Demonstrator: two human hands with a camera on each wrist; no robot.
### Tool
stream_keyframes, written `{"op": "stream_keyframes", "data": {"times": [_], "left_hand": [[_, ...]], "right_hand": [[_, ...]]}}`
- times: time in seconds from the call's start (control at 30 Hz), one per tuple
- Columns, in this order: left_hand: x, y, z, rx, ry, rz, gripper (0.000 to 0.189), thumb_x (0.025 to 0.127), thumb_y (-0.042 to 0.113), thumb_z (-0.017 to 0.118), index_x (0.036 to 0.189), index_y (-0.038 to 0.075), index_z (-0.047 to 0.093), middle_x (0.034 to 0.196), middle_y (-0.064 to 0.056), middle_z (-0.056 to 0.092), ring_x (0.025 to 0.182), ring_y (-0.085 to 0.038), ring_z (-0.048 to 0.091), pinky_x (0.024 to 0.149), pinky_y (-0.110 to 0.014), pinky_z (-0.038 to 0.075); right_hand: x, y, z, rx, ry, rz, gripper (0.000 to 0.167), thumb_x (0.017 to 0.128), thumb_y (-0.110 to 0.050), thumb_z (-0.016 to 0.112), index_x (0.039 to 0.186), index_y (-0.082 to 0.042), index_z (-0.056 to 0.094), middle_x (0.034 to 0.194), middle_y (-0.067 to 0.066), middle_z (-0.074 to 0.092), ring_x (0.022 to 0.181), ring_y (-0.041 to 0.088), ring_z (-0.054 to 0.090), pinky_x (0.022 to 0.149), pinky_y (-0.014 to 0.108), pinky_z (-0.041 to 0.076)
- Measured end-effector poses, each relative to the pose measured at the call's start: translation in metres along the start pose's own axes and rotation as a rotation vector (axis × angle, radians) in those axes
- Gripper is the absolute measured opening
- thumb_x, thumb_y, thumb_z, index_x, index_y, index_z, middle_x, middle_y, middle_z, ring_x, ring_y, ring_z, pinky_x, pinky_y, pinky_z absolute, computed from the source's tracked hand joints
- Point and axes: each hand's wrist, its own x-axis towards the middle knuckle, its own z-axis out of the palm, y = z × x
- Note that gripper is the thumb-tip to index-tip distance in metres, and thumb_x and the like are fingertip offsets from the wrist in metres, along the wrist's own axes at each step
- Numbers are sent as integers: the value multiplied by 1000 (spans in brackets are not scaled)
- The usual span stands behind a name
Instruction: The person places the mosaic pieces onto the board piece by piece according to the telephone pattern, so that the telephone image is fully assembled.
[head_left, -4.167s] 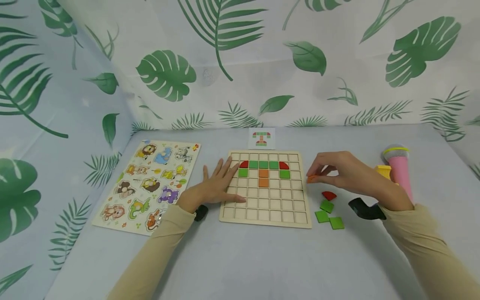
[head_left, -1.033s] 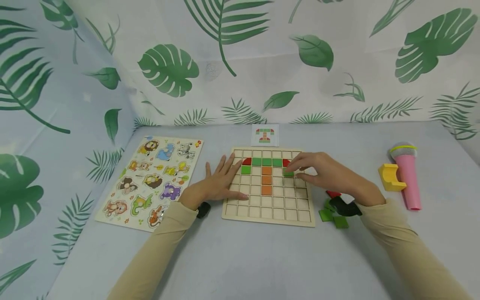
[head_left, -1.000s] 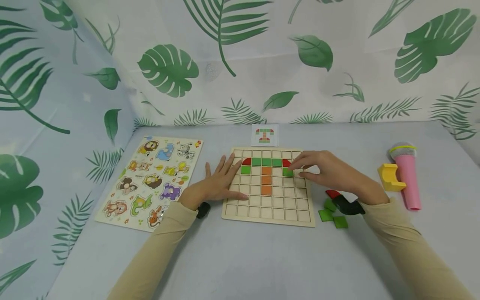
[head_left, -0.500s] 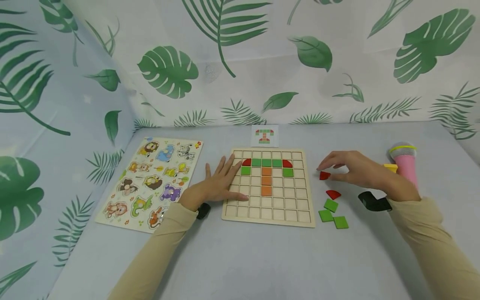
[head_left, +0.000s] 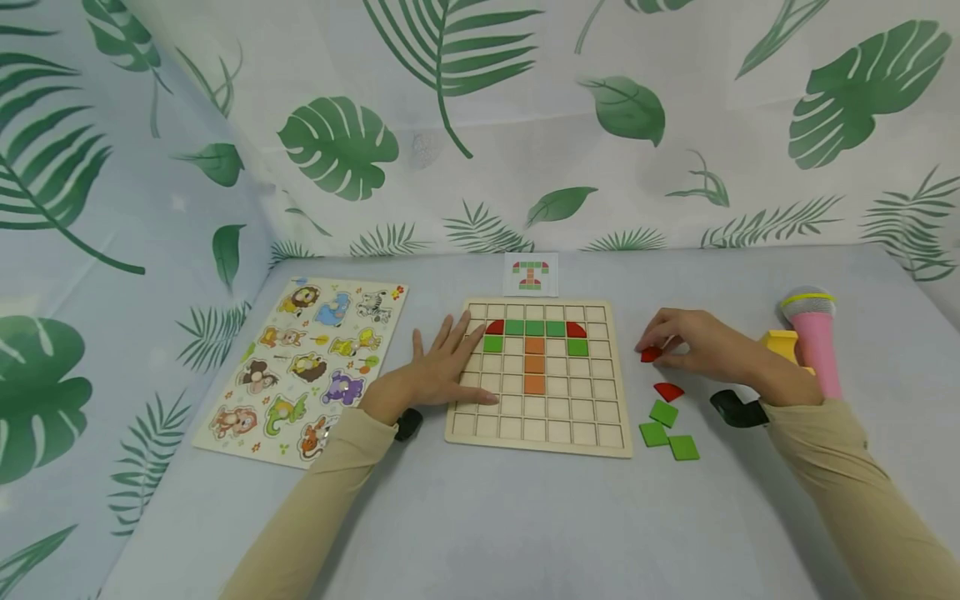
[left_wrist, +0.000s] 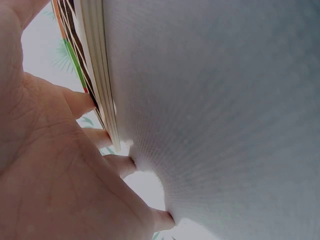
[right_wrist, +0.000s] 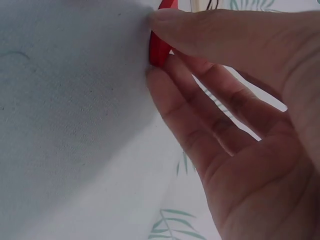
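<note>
My right hand (head_left: 693, 342) pinches a red quarter-round tile (right_wrist: 161, 50) between thumb and fingertips, close over the table right of the wooden grid board (head_left: 540, 429). With fingers spread, my left hand (head_left: 431, 371) rests on the board's left edge; its palm (left_wrist: 65, 160) fills much of the left wrist view. Red, green and orange tiles sit in the board's upper squares, with an orange column (head_left: 535, 364) down the middle. Below my right hand lie a second red tile (head_left: 669, 391) and several green squares (head_left: 653, 434).
A pattern card (head_left: 531, 275) lies behind the board. To the left is an animal puzzle board (head_left: 296, 375), partly under the left sleeve. At the right, a pink toy microphone (head_left: 816, 342) and a yellow block (head_left: 782, 342) lie behind the right wrist.
A third orange tile now sits in the column. My right hand has moved off the board to the right and taken hold of a red tile. The left hand stays put.
</note>
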Motion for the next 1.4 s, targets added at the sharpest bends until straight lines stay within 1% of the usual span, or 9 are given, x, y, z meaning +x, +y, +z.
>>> {"op": "stream_keyframes", "data": {"times": [0.23,0.33,0.47,0.6,0.8,1.03,1.17,1.3,1.4], "left_hand": [[0,0,-3,-4,3,12,112,95,60,68,170,18,-3,173,-11,-22,158,-36,-21,114,-76,-17],[1,0,-3,-1,-1,18,113,94,63,67,170,18,-3,172,-10,-23,157,-36,-22,113,-76,-17],[1,-1,-3,5,-5,11,113,94,63,66,170,18,-4,172,-9,-25,157,-35,-23,113,-76,-18],[1,0,-4,16,-7,-2,112,95,61,67,170,18,-4,172,-9,-24,157,-35,-23,113,-75,-18],[1,0,-4,35,-12,-4,112,95,62,66,170,18,-4,172,-9,-24,157,-35,-22,114,-76,-17],[0,-1,-3,17,-7,1,111,95,61,67,170,18,-4,172,-9,-23,157,-35,-23,114,-75,-18],[0,-1,-1,7,-9,4,111,95,61,67,170,18,-4,172,-9,-24,157,-35,-23,113,-75,-19],[0,-1,0,3,0,6,111,95,60,68,170,18,-2,173,-9,-23,157,-35,-22,113,-75,-18],[0,0,-1,1,-2,3,111,95,60,68,170,18,-3,173,-9,-23,157,-35,-22,114,-75,-18]], "right_hand": [[0,0,-2,-23,17,26,20,83,10,81,101,0,79,101,2,69,89,20,69,84,44,61],[0,2,-2,-33,26,37,19,83,8,82,100,-1,79,101,3,70,88,19,69,83,43,61],[2,3,-2,-19,38,31,20,83,7,83,100,0,78,100,3,71,87,20,69,83,44,61],[4,5,-3,6,30,31,22,83,7,84,104,2,77,97,3,70,87,22,69,83,45,61],[7,8,-5,12,13,58,25,82,6,85,106,3,78,94,4,66,87,22,71,78,35,61],[8,6,-6,19,-9,44,22,81,6,85,102,1,80,91,-1,66,86,18,70,78,33,61],[8,2,-5,27,-17,32,20,81,7,85,99,1,79,92,-1,67,85,17,69,79,35,61],[9,-5,-2,16,3,26,19,82,9,83,93,-3,74,91,-2,68,87,18,68,79,37,62],[11,-12,-1,15,26,19,22,83,11,80,89,-7,69,89,-1,68,88,19,68,79,36,62]]}}
